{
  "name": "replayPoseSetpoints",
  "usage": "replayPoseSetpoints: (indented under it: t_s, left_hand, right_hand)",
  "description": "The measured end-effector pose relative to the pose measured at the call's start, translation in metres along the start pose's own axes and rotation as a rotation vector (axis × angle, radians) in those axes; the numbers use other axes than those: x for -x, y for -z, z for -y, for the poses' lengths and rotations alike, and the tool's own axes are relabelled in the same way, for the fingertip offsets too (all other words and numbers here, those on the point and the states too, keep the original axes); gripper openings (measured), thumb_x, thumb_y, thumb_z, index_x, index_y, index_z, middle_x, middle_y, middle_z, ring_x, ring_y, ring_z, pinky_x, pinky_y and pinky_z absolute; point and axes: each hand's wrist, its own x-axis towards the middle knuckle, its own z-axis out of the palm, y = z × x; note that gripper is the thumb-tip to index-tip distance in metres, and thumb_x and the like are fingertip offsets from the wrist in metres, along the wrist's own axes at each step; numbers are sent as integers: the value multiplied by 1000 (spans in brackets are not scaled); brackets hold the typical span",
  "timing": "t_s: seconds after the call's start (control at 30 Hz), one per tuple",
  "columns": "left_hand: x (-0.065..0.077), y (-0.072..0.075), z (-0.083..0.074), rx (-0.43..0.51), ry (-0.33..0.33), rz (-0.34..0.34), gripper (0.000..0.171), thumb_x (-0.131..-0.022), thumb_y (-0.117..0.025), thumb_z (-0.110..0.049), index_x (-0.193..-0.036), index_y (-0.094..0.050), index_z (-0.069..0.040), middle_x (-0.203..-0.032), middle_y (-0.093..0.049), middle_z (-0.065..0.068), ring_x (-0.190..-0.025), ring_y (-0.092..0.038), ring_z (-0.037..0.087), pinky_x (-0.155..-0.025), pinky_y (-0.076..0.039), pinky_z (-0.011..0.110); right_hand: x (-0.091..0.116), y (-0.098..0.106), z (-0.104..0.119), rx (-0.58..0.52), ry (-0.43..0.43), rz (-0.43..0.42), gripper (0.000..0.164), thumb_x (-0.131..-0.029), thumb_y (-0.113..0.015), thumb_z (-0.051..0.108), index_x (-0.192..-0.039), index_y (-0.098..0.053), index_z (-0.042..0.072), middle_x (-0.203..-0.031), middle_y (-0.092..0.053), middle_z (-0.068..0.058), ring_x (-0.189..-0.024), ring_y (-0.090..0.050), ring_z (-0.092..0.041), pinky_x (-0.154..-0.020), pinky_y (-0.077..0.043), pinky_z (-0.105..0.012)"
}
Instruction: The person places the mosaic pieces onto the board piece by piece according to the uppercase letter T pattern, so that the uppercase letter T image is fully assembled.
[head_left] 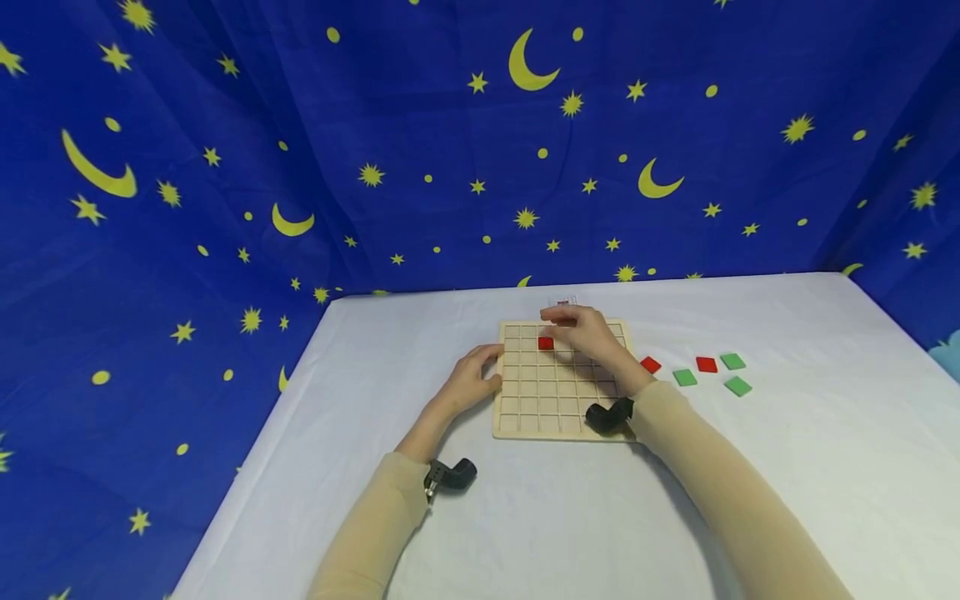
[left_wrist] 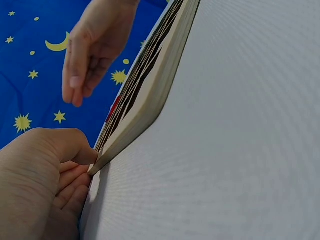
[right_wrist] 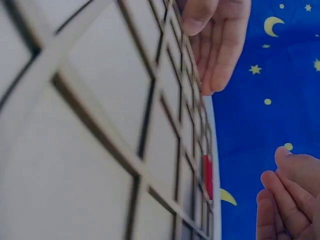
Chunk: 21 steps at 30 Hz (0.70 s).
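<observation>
The board [head_left: 529, 406] lies flat on the table [head_left: 555, 517]. Left hand [head_left: 468, 379]: thumb and fingertips, set apart, rest against the board's left edge. Right hand [head_left: 587, 332]: raised over the board's far half; thumb and fingers stand a narrow gap apart, holding nothing. One red tile [head_left: 546, 343] sits in a cell near the far edge, just beside the right hand. Two red tiles [head_left: 707, 364] and three green tiles [head_left: 738, 386] lie right of the board.
</observation>
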Motion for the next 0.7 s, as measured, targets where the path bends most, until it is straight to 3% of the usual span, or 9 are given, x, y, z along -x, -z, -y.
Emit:
replayPoseSetpoints:
  t_s: [0.17, 0.37, 0.7]
  left_hand:
    - [1, -3, 0, 11, -2, 4, 55, -82, -60, -3, -134, -47, 3, -133, -49, 17, -123, -47, 27, -106, -34, 36]
    - [0, -1, 1, -6, -17, 8, 55, -82, -61, -3, -134, -47, 4, -133, -50, 17, -122, -48, 27, -106, -35, 34]
    - [-2, 1, 2, 9, -11, 7, 55, -82, -60, -4, -135, -46, 5, -134, -48, 18, -122, -47, 28, -105, -35, 35]
  right_hand:
    - [7, 15, 8, 8, 5, 35, 39, -86, -69, 13, -122, -62, 1, -122, -61, -12, -114, -54, -28, -95, -46, -39]
    - [19, 50, 10, 99, 36, 54, 39, -87, -68, 15, -123, -61, 2, -123, -60, -14, -115, -53, -30, -96, -45, -42]
    - [44, 103, -5, 238, -33, 47, 40, -88, -68, 22, -122, -61, 2, -122, -60, -14, -114, -54, -30, -95, -46, -43]
